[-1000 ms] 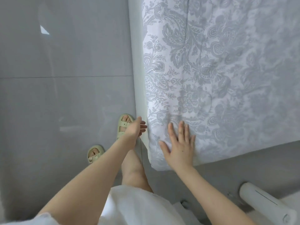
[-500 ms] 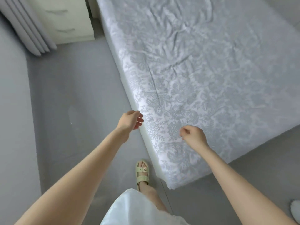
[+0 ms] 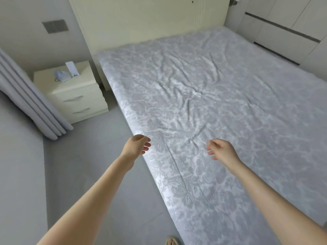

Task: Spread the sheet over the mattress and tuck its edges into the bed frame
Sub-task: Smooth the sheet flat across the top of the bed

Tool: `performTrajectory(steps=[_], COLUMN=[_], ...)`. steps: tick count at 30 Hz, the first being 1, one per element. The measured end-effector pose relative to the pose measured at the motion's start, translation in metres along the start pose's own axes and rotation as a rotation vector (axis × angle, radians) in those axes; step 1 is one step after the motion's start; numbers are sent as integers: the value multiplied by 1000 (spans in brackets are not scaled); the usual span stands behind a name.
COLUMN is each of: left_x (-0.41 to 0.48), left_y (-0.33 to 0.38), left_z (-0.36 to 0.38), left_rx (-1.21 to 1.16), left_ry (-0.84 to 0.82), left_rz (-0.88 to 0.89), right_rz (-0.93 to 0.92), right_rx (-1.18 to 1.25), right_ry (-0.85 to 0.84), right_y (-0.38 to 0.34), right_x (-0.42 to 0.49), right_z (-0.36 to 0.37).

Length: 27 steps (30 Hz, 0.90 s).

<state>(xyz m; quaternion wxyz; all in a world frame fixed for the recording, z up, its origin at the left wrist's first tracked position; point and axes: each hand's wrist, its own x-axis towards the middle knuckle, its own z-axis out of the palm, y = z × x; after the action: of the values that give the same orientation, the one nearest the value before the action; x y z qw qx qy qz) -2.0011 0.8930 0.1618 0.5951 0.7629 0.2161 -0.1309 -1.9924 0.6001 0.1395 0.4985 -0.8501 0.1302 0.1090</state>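
Observation:
A pale grey sheet (image 3: pixel 221 103) with a floral pattern lies spread over the whole mattress, with creases near its middle. Its left edge runs straight down the side of the bed. My left hand (image 3: pixel 137 145) hovers over that left edge, fingers loosely curled, holding nothing. Above the sheet's near part my right hand (image 3: pixel 222 151) hangs with its fingers apart and empty. Neither hand touches the fabric. The bed frame under the sheet is hidden.
A cream headboard (image 3: pixel 150 20) stands at the far end. Left of the bed is a cream nightstand (image 3: pixel 74 96) with small items on top, beside a grey curtain (image 3: pixel 30 106). Grey floor (image 3: pixel 99 174) runs along the left side. White cabinets (image 3: pixel 286 27) line the right.
The view has lifted from the bed's foot corner to the whole bed. My right hand left the sheet, closed briefly, then opened; both hands now float above the fabric.

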Motion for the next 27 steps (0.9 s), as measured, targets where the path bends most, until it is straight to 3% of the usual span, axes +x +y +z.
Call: performTrajectory(steps=[8,17,23,27], left_x=[131,333,470,565], left_y=[59,104,125,129], left_z=[-74,-142,-108,-62], left_rx=[178,408,583,712], left_ry=[35,-41,-169,-270], left_rz=[91,202,281,424], right_rz=[-17,242,379,409], right_rx=[35,222,153,-1], right_ry=[68,328,490,526], right_y=[-72,-91,-63,-41], right_x=[131,279,344,400], right_z=[64,147,168,180])
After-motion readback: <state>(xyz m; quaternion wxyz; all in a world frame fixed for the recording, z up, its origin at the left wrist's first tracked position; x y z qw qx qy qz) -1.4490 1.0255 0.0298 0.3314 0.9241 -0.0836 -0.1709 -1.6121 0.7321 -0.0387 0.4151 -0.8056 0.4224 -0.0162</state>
